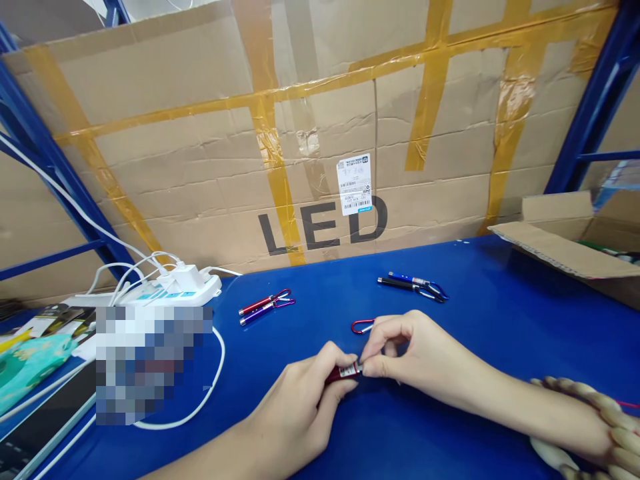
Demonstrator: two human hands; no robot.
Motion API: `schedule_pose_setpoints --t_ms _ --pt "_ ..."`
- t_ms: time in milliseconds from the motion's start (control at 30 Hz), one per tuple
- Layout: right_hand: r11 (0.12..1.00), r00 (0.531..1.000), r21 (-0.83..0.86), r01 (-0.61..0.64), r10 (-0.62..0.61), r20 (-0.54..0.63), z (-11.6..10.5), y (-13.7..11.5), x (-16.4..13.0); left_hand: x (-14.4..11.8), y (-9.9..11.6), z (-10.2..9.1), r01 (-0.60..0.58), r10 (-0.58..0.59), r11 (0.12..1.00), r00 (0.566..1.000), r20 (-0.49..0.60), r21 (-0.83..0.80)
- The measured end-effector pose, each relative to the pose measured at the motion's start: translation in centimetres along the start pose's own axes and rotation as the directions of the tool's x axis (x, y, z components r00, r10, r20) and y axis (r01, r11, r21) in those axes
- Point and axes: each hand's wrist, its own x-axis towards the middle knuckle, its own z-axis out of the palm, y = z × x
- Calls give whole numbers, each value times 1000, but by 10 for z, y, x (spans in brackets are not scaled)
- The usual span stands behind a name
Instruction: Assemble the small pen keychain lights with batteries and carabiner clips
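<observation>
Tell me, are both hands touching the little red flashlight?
Touching. The head view shows the left hand gripping the red keychain flashlight body, while the right hand fingertips pinch its end.

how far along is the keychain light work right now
Possibly done: a red and purple pair and a blue and black pair lie aside on the blue table. In hand: the left hand and right hand pinch a red light, carabiner attached. Left: the open carton seems to hold more.

Bare forearms, sleeveless; beaded bracelet on right wrist.
</observation>
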Motion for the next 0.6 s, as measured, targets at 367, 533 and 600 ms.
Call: schedule_pose_setpoints --t_ms 367,533,600 --pt "999 999 -29 37 -38 -20 -1 3 4 3 2 -4 131 -129 987 991 26 -95" --pt "988 997 -137 65 -72 -43 -5 0 4 6 -1 -3 169 -166 980 985 35 -103" --pt "958 988 -261 117 -139 -70 -11 1 5 9 -3 -3 202 -205 962 979 1 -182"
